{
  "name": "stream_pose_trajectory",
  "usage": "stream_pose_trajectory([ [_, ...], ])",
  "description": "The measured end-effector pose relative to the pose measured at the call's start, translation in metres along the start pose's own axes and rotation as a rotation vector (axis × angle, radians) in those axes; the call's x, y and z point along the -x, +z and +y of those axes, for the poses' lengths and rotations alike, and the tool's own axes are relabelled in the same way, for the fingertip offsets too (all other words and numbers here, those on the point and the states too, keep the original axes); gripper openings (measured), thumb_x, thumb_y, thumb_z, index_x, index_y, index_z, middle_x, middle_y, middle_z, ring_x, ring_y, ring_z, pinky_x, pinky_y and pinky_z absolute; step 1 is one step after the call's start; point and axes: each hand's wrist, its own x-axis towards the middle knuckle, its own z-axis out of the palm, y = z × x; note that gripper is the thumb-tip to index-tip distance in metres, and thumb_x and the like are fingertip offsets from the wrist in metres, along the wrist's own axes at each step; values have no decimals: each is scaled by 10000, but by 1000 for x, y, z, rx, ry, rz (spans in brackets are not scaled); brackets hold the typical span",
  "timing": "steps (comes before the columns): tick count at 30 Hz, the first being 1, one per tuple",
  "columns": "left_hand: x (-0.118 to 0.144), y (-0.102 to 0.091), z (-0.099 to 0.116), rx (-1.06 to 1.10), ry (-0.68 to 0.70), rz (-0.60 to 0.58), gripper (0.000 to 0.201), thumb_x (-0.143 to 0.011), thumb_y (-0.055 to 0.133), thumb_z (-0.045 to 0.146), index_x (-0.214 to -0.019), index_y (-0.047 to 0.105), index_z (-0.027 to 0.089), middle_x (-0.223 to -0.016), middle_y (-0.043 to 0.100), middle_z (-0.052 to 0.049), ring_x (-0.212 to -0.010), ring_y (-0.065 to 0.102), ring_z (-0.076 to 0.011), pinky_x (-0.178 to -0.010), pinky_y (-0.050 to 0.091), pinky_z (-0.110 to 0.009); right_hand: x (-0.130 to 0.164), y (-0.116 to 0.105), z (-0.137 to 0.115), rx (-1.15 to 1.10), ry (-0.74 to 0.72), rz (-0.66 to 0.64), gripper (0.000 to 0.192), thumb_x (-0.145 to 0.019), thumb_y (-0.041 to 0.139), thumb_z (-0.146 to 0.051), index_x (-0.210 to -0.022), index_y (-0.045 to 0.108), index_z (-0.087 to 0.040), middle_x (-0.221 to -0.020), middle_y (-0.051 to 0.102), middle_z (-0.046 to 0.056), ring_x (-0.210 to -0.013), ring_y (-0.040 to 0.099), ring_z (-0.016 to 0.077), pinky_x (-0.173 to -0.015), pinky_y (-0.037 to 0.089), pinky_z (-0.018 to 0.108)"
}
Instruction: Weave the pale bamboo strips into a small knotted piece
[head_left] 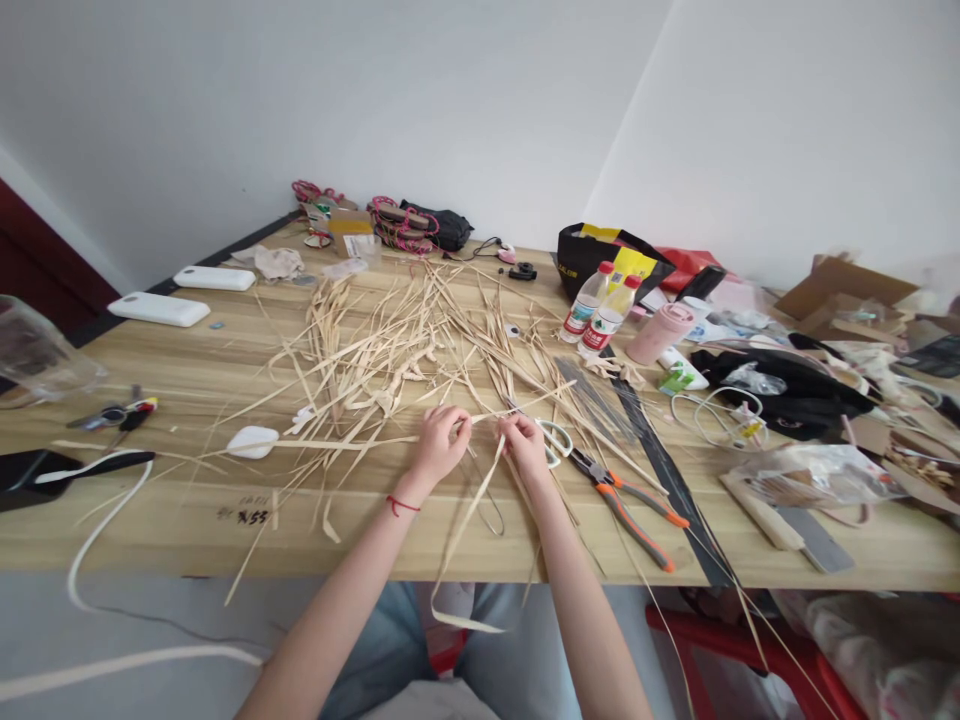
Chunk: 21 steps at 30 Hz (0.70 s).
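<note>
Between my two hands runs a pale, flat plant-fibre strip (471, 515), its loose end curling down past the table's front edge. My left hand (441, 443), a red cord on the wrist, pinches the strip with thumb and finger. A short way to the right, my right hand (523, 447) pinches it too, and the strip hangs down from there. Beyond both hands spreads a tangle of similar strips (375, 350). White-handled scissors (556, 440) lie just right of my right hand, partly hidden. Orange-and-grey pliers (626, 500) rest beside them.
Two water bottles (606, 318), a pink cup (660, 332) and a black bag (574, 262) stand at the back right. A cleaver (814, 538) lies near the right front edge. White power banks (161, 308) sit at left, and a white cable (97, 540) hangs over the edge.
</note>
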Motion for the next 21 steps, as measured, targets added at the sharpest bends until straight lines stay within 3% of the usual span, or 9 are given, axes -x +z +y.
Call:
stream_pose_trajectory([
  [10,0,3,-6,3,-38,59,136,-846,450,210,-741,537,197,-741,608,-4,-774,546,-167,-784,368,-322,-6,-10,0,-184,-67,182,208,-651,622,-295,-525,502,-182,-561,520,-38,-416,390,69,-406,264,225],
  [16,0,2,-7,16,-45,74,126,-848,457,215,-746,529,198,-742,608,-2,-768,544,-166,-784,365,-326,-6,-14,-3,-245,-83,203,176,-640,609,-254,-538,490,-174,-741,585,5,-472,409,66,-422,281,227],
  [21,0,2,-6,10,-52,83,127,-838,465,215,-729,527,199,-726,608,-2,-756,545,-168,-782,368,-325,-5,-16,-5,-300,-109,180,155,-659,581,-224,-547,484,-180,-724,563,-15,-494,405,69,-476,328,237],
])
